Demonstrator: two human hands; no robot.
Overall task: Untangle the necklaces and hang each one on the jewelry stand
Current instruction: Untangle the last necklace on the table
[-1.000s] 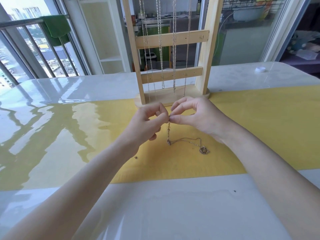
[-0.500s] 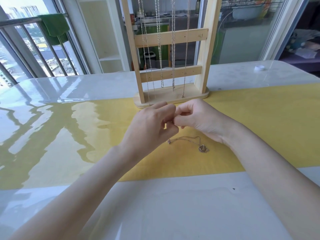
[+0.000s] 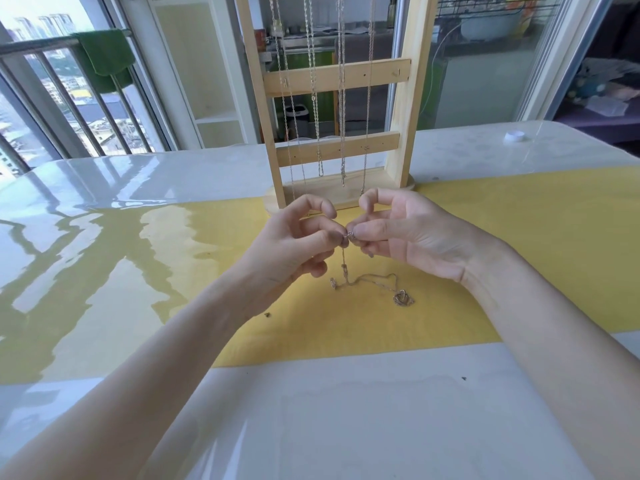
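I pinch the top of a thin silver chain necklace with both hands: my left hand and my right hand meet at its tiny clasp. The rest trails down onto the yellow mat. I should pull gently so it won't knot. Behind stands the pale wooden jewelry stand on the shiny white desk, by big windows.
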